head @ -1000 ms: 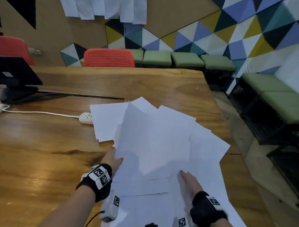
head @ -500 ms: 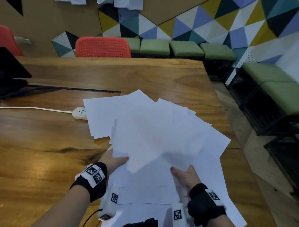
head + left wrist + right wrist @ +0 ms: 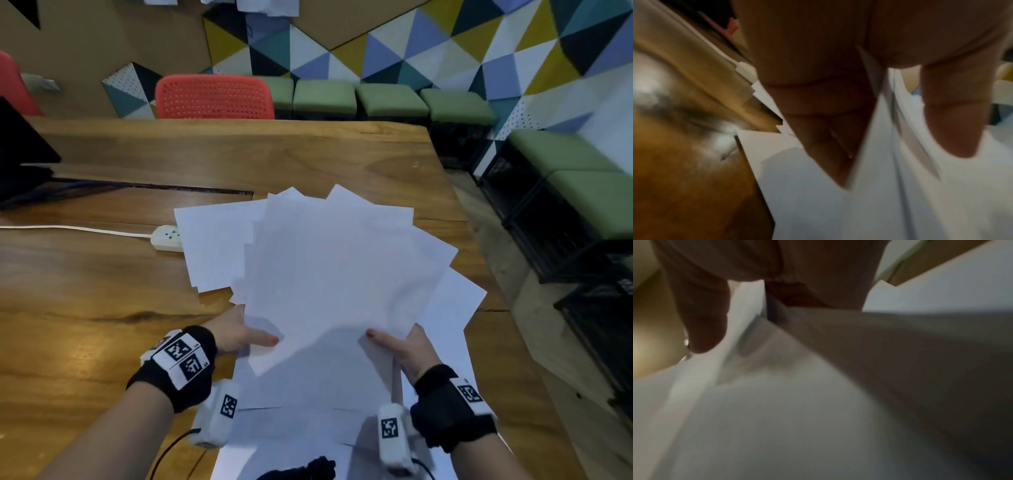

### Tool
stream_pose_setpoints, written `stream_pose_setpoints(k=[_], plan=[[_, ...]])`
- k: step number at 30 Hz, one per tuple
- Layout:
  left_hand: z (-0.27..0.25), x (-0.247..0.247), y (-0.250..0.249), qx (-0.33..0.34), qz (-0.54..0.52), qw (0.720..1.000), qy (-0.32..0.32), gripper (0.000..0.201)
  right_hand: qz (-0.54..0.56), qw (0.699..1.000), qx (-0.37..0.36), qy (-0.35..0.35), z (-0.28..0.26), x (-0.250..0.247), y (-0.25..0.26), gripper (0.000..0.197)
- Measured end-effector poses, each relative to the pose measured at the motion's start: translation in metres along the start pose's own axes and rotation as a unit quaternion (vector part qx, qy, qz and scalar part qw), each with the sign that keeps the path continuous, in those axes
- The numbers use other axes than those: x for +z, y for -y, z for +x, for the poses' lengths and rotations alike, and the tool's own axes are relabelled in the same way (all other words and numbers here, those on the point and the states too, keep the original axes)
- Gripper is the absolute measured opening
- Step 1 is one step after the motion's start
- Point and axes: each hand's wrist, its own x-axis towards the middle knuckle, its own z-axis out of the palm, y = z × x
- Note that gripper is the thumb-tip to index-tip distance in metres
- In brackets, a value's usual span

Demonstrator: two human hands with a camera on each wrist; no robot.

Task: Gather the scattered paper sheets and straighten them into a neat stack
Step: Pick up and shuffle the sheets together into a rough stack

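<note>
Sheets (image 3: 339,274) fanned, raised over table (image 3: 85,308); left hand (image 3: 239,334) and right hand (image 3: 407,349) pinch near corners. Gathering step; next likely square edges, collect sheets underneath.

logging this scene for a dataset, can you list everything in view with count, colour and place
white paper sheets: many, uncounted, fanned askew on table's near right
brown wooden table: one, fills the foreground
white power strip: one, with white cord, left of sheets
red perforated plastic chair: one, behind table
green cushioned stools: several, along patterned wall
black monitor: one, far left
left hand: pinches sheets' near left edge
right hand: pinches sheets' near right edge
</note>
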Motion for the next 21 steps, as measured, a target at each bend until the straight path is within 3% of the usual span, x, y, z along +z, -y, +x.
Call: stream_pose_setpoints(k=[2,4,6,8,10,12,13,14,16,19,21], plan=[[-0.002,0.000,-0.006,-0.004,0.003,1.000,0.015,0.077,0.005,1.000,-0.003,0.026,-0.001,0.002,0.011,0.061],[-0.002,-0.001,-0.007,-0.001,-0.071,0.997,0.016,0.082,0.045,0.999,-0.013,0.005,0.001,-0.002,0.020,0.049],[-0.004,0.000,-0.009,0.013,-0.119,0.993,0.022,0.079,0.100,0.995,-0.027,-0.006,0.002,-0.005,0.025,0.062],[-0.002,0.004,-0.006,-0.005,-0.102,0.995,0.009,0.079,0.077,0.997,-0.014,-0.007,0.005,-0.002,0.024,0.075],[0.003,0.007,0.002,-0.020,-0.085,0.996,-0.030,0.085,0.042,0.999,0.018,-0.002,0.004,0.007,0.022,0.069],[0.009,0.010,0.012,-0.006,-0.069,0.994,-0.082,0.096,0.017,1.000,0.019,-0.011,0.004,0.014,0.018,0.086],[0.011,0.011,0.015,0.010,-0.061,0.993,-0.105,0.088,0.005,1.000,0.011,-0.019,0.005,0.015,0.015,0.095],[0.011,0.013,0.016,0.023,-0.045,0.990,-0.130,0.069,-0.004,1.000,0.005,-0.018,0.005,0.013,0.012,0.088],[0.010,0.015,0.018,0.035,0.008,0.985,-0.168,0.037,0.007,0.999,0.028,-0.031,0.001,0.002,0.006,0.056],[0.010,0.009,0.028,0.039,-0.018,0.978,-0.205,0.032,0.040,0.993,0.075,-0.086,-0.003,-0.024,-0.008,0.033],[0.014,0.006,0.039,0.025,-0.047,0.973,-0.224,0.032,-0.012,0.981,0.083,-0.175,-0.003,-0.044,-0.018,0.031]])
